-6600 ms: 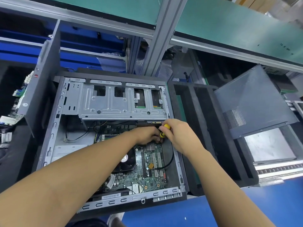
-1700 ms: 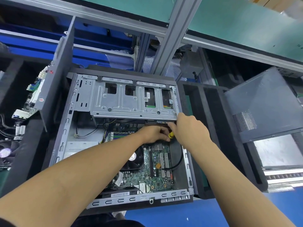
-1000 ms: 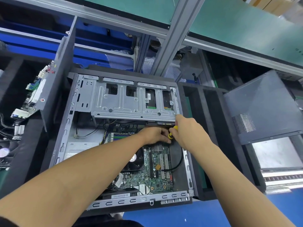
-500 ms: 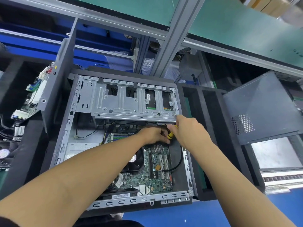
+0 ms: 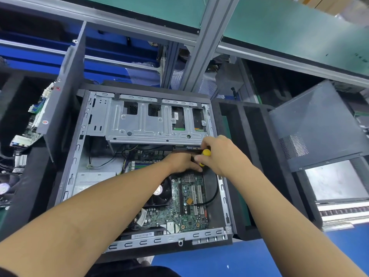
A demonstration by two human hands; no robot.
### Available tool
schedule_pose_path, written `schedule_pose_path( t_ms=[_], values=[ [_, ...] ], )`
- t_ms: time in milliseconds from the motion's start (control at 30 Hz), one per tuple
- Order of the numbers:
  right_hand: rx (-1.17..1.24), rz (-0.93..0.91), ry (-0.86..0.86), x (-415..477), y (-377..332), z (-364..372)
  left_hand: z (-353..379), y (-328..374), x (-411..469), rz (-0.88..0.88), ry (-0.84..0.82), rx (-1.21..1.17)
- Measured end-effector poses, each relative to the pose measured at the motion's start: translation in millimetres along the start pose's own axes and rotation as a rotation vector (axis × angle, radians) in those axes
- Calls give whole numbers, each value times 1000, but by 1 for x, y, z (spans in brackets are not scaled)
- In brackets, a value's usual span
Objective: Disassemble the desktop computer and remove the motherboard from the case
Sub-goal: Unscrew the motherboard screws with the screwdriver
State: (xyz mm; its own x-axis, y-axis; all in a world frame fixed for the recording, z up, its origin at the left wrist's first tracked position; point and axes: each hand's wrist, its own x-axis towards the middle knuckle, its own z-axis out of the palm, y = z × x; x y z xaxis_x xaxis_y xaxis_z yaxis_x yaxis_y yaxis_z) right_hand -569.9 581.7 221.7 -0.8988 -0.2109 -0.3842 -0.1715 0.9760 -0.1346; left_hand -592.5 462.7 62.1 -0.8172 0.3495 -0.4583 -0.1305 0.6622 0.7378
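An open case (image 5: pixel 74 166) is laid flat on a blue bench (image 5: pixel 219 260), its open side up. Just right of it a black foam tray (image 5: pixel 252 148) is set, and a grey side panel (image 5: pixel 315 124) is propped at a tilt over the tray's right part. A second grey panel (image 5: pixel 64 86) is stood upright at the case's far left corner, with a loose circuit board (image 5: pixel 33 124) seen left of it. The far part of the case is spanned by a metal drive cage (image 5: pixel 143 126). The motherboard (image 5: pixel 189 214) is seated in the case floor, in the near right part, below the cage's near edge. A black cooler fan (image 5: pixel 159 193) is mounted on its left side, and a black cable (image 5: pixel 215 188) is looped along its right edge. Both arms are reached in from the near side. The left hand (image 5: pixel 179 161) is lowered onto the board's far edge with fingers curled down; whether anything is pinched there cannot be told. The right hand (image 5: pixel 221 154) is clenched round the yellow handle of a screwdriver (image 5: pixel 206 152), which is pointed down beside the left fingertips, just under the cage.
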Motion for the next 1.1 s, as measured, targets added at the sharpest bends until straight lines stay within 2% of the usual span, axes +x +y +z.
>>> schedule_pose_path(
  t_ms=[100, 167, 333, 500, 600, 700, 800, 1100],
  values=[
    [-47, 84, 74, 3, 0, 2, 1, 1, 2, -1, 12, -65],
    [-79, 78, 89, 3, 1, 3, 2, 1, 2, 6, 22, -57],
    [-45, -37, -25, 0, 1, -3, 0, -4, 1, 9, -23, -48],
    [-44, -50, -87, 0, 4, -3, 0, -2, 3, -32, -32, -14],
    [20, -40, 1, -1, 5, 1, 2, -1, 4, -32, -2, 18],
    [-49, 9, 93, -1, 6, 6, 5, -4, 8, -2, 22, -30],
    [-76, 5, 115, 1, 6, 9, 5, -3, 7, 3, 37, -45],
    [-31, -82, -66, 0, 12, 0, 5, -1, 5, 17, -9, -23]
  ],
)
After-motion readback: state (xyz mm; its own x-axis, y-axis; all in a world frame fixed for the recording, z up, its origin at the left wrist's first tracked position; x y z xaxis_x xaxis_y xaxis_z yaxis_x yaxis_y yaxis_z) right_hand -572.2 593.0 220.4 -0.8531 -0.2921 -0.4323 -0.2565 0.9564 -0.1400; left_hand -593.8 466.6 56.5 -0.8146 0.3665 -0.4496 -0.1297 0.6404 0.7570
